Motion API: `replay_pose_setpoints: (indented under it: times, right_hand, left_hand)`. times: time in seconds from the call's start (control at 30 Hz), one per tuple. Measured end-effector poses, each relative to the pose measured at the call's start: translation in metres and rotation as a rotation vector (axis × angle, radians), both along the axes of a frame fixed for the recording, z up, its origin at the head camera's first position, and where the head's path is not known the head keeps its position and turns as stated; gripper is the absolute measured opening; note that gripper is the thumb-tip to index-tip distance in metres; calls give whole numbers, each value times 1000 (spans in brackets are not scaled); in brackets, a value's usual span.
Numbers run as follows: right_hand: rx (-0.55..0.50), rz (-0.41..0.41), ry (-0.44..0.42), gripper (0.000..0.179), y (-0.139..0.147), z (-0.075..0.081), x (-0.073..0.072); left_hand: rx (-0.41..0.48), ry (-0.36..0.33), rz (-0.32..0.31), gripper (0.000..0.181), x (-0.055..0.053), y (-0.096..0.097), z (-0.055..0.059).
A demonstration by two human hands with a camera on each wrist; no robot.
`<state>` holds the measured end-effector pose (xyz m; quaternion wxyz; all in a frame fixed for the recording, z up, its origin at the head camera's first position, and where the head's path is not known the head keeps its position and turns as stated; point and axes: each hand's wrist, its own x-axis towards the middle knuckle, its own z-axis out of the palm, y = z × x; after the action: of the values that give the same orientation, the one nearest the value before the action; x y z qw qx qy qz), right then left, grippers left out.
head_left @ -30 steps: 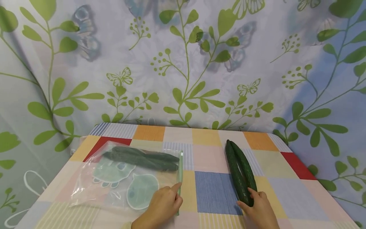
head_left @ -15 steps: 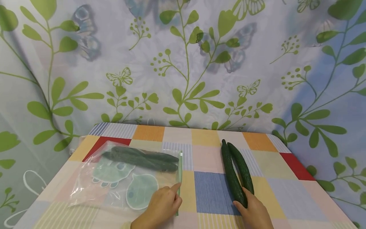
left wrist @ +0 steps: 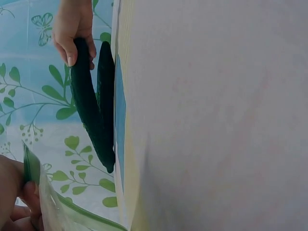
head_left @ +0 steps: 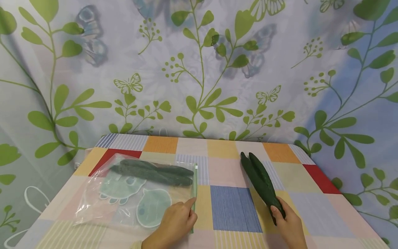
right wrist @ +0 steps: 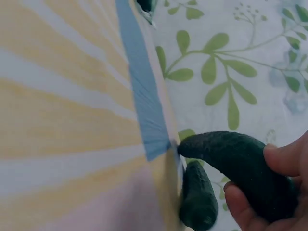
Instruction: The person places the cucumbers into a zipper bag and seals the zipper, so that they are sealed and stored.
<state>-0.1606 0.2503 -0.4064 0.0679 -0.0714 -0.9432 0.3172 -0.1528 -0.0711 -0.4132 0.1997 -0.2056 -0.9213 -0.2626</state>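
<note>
On the left of the table lies a clear zip bag point(head_left: 107, 216) with a green closure strip and pale green cartoon shapes printed on it. Dark cucumbers point(head_left: 155, 173) show through its plastic. My left hand point(head_left: 178, 219) pinches the bag's green edge between thumb and fingers. To the right, my right hand point(head_left: 289, 221) grips the near end of a cucumber point(head_left: 259, 183), raised off the cloth at that end in the left wrist view. A second cucumber point(right wrist: 198, 197) lies on the table right beside it, partly hidden in the head view and apart from my fingers in the right wrist view.
A patchwork-patterned cloth point(head_left: 236, 207) covers the table. Behind it hangs a curtain point(head_left: 199, 69) printed with leaves and butterflies. A white cord-like loop point(head_left: 35, 199) shows at the far left, beside the table.
My right hand first shifts left with the cucumbers, then back right; now one cucumber's near end is raised and turned across the other. My left hand and the bag stay put.
</note>
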Motion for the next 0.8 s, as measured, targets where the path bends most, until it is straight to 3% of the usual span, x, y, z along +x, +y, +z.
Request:
replay_pose_setpoints:
  times: [0.17,0.27,0.43,0.57,0.7,0.8]
  right_hand:
    - [-64,-46,30,52,14,4,1]
    - [-119,-27,31,51,21,7,1]
    - [-238,34,31,48,28,9,4]
    - [-342,142,102,40,31,8,8]
    - [-579,337,175,35,37,8,12]
    - [-774,503,176,37,43,8,13]
  left_hand:
    - [29,48,12,35,-1,1,1]
    - [54,75,27,36,-1,2,1]
    - [72,63,45,36,-2,3,1]
    - [82,67,57,37,-2,4,1]
    - [88,61,58,37,-1,4,1]
    - [94,51,59,38,0,4,1]
